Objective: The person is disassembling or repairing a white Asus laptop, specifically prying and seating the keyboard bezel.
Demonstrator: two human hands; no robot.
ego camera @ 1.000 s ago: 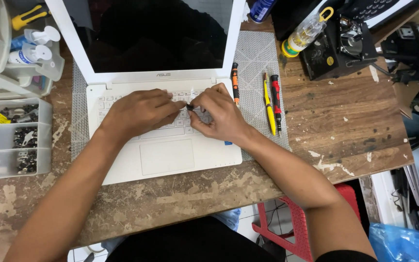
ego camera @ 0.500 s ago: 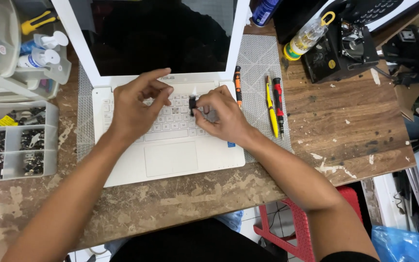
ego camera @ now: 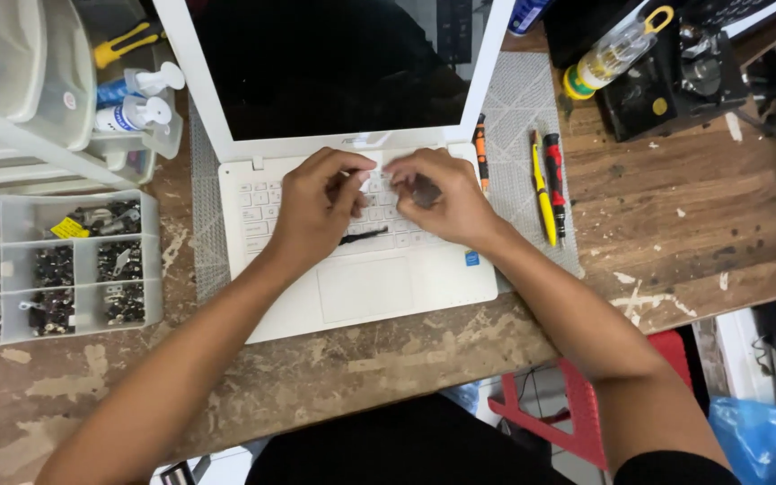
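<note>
Both hands are over the keyboard of the white laptop (ego camera: 352, 269), which sits open on a grey cutting mat (ego camera: 518, 117) on the worn wooden bench (ego camera: 675, 233). The left hand (ego camera: 312, 211) and the right hand (ego camera: 437, 198) are close together at the upper key rows, fingertips pinched in around a small white keycap (ego camera: 372, 182); whether either actually grips it, I cannot tell. A slim black tool (ego camera: 363, 236) lies loose on the keys just near of the left hand. This looks like the key-fitting step; the next move would call for fine, even fingertip pressure. Screwdrivers (ego camera: 545, 184) wait to the right, a parts organiser (ego camera: 56, 265) to the left.
</note>
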